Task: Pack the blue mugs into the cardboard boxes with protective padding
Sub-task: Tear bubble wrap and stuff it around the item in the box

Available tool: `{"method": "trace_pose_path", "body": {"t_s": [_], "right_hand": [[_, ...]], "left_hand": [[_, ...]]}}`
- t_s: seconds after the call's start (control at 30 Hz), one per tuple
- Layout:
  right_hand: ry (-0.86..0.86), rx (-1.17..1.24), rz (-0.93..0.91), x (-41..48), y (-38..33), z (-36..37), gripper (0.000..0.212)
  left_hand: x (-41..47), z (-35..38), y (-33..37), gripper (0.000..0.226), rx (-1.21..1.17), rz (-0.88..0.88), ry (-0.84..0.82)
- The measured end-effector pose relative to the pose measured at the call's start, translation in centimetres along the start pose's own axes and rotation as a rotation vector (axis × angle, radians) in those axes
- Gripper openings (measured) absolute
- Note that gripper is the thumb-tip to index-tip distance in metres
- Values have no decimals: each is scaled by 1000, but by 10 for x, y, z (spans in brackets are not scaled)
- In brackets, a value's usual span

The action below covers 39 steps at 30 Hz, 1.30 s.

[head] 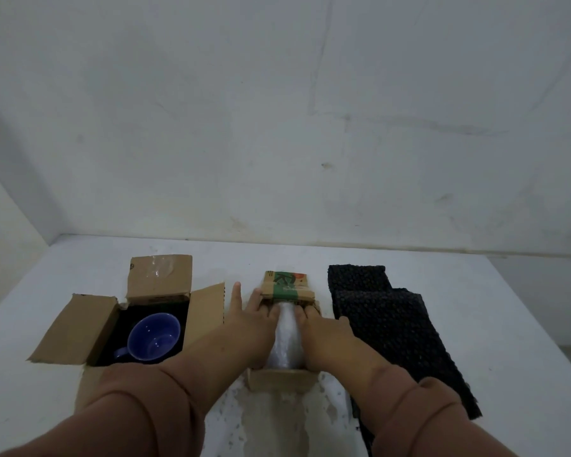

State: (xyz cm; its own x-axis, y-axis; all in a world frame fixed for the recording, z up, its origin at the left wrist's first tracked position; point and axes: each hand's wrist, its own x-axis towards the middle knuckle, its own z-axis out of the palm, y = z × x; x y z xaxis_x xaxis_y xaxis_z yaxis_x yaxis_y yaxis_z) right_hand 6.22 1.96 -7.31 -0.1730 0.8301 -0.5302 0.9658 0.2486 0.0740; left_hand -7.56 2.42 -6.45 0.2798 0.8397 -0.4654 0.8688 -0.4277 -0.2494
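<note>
White table (310, 258), bare wall behind. Left hand (251, 319) and right hand (320, 324) spread flat, pressing clear-wrapped bundle (285, 338) into small box (282, 379) — push evenly, keep flaps clear. Blue mug (154, 338) sits unwrapped in open box (76, 328) on left; black padding (393, 324) on right.

bare table (310, 258) lies open behind the open box (80, 328), small box (285, 285) and black padding (393, 324).
</note>
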Motion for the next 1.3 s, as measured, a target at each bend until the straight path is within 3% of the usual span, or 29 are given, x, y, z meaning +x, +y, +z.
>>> {"method": "trace_pose_path", "body": {"t_s": [0.13, 0.37, 0.57, 0.73, 0.8, 0.9, 0.93, 1.0, 1.1, 1.17, 1.23, 1.3], "right_hand": [[65, 3, -7, -3, 4, 4, 100], [-82, 160, -73, -4, 17, -20, 116], [-24, 114, -20, 4, 2, -10, 111], [-70, 230, -23, 1, 4, -11, 107], [-12, 425, -35, 0, 15, -15, 87], [334, 985, 77, 3, 33, -18, 34], [400, 1133, 139, 6, 36, -18, 27], [361, 1321, 215, 12, 38, -19, 35], [200, 1527, 243, 21, 31, -17, 48], [190, 1681, 236, 23, 27, -16, 48], [233, 1761, 227, 24, 28, -16, 46], [275, 1777, 220, 23, 31, -17, 46]], "left_hand": [[-1, 0, 2, 104, 7, -11, 25], [4, -6, -9, 107, -98, 27, 5], [8, 9, -2, 102, -106, -3, 74], [4, 6, -5, 101, -151, 29, 9], [3, 2, -11, 86, -330, 56, 34], [2, -9, -19, 59, -864, -25, 203], [5, -14, -21, 56, -1017, -98, 224], [14, -23, -23, 48, -1293, -271, 184], [31, -26, -23, 9, -1639, -465, 131], [37, -25, -26, 16, -1845, -491, 118], [41, -21, -30, 34, -1924, -469, 143], [40, -21, -29, 38, -1979, -460, 178]]}}
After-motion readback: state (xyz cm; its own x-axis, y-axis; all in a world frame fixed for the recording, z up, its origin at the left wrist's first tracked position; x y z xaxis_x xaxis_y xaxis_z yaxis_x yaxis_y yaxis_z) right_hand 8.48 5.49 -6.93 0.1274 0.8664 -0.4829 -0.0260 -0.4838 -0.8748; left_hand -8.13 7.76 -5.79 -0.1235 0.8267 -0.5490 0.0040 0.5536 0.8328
